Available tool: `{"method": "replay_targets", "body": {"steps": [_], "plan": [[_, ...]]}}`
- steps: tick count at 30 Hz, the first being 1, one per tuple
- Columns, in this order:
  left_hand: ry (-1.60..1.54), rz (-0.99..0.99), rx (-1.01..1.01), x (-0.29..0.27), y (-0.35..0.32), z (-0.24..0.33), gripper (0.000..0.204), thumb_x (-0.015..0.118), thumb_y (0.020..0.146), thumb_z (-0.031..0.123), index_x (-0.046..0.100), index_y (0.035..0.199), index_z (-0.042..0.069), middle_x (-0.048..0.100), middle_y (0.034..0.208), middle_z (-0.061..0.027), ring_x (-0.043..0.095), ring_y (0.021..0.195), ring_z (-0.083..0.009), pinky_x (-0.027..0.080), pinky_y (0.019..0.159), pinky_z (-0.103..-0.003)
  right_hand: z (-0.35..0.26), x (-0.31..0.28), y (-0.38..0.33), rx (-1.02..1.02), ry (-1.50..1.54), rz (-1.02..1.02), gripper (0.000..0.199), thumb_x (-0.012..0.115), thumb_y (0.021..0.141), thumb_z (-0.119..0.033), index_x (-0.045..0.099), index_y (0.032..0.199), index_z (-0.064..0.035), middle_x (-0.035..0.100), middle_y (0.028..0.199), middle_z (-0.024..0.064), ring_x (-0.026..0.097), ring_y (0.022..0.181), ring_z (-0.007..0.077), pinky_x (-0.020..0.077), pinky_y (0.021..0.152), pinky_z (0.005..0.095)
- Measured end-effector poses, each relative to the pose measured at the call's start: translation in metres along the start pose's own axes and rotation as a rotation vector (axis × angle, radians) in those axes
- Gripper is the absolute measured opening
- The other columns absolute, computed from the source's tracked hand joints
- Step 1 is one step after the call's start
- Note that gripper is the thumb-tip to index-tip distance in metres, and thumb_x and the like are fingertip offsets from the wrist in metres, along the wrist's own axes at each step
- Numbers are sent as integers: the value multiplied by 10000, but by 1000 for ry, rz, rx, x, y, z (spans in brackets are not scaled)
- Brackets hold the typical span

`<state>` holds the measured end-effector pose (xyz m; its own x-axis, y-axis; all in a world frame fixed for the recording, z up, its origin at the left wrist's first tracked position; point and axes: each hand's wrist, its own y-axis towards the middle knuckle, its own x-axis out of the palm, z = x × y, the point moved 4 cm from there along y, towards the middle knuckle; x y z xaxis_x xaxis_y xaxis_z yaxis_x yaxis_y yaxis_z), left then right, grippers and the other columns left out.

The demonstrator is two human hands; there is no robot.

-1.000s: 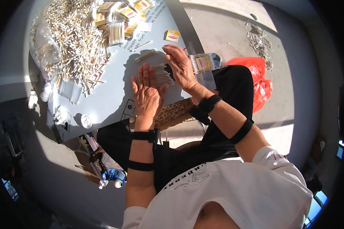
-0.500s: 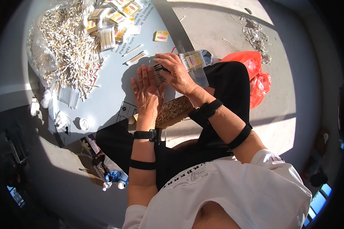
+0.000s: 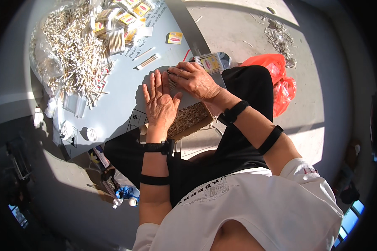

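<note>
My left hand [image 3: 160, 104] lies flat on the grey table with its fingers stretched out, its side against a row of cotton swabs [image 3: 172, 82]. Bent over the same row, my right hand [image 3: 198, 83] has its fingers close together on the swabs and partly hides them. Just beyond the right wrist, a clear pack of cotton swabs with a yellow label [image 3: 209, 62] rests at the table's right edge. A few loose cotton swabs [image 3: 147, 61] lie ahead of my hands, and a small yellow card [image 3: 174, 38] farther off.
A big heap of loose cotton swabs [image 3: 73, 54] in a clear bag covers the table's left. Filled packs with yellow labels [image 3: 127, 19] pile up beside it. Below the table edge, a cardboard box [image 3: 192, 129] holds more swabs. A red plastic bag [image 3: 280, 90] is on the floor at right.
My right hand has shifted slightly, its fingers closing together over the swab row and covering more of it. The left hand remains flat beside the row.
</note>
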<state>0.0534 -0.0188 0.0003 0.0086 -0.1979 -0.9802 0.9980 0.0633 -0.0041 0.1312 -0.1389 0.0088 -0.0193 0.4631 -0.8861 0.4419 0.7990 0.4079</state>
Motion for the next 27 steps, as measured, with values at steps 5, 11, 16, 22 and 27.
{"method": "replay_targets", "body": {"steps": [5,11,16,22,27], "plan": [[3,-1,-1,2,-1,2,789,529,924,467,216,1512,45,132,1598,-110,85,1483,-248,38,1186,-485,-7,-1,-6,28,5,46,375,595,792,-197,655,1138,-63,585,1288,58,500,1181,245,428,960,389],[-1,3,-13,-1,-1,3,824,540,911,485,182,1522,63,134,1597,-109,80,1485,-244,40,1183,-497,-9,-12,-19,207,133,113,393,691,717,-112,678,1109,-90,621,1106,98,573,1050,279,488,891,378],[-19,56,7,6,-2,-1,837,538,908,493,167,1523,65,138,1596,-110,96,1482,-247,41,1182,-508,2,-7,-8,225,214,98,249,731,682,-37,679,924,-69,592,895,71,584,878,277,512,752,366],[-21,80,14,9,-3,-2,843,534,903,497,156,1527,75,148,1594,-108,106,1480,-252,38,1182,-508,0,-6,-4,183,161,72,158,728,699,-63,625,818,-65,561,837,72,569,826,288,497,707,379],[-36,97,20,8,-2,0,804,519,921,464,162,1526,75,165,1587,-121,125,1475,-276,73,1172,-531,5,-7,-8,175,249,67,180,718,712,-69,623,865,-63,559,837,80,571,812,298,493,710,390]]}}
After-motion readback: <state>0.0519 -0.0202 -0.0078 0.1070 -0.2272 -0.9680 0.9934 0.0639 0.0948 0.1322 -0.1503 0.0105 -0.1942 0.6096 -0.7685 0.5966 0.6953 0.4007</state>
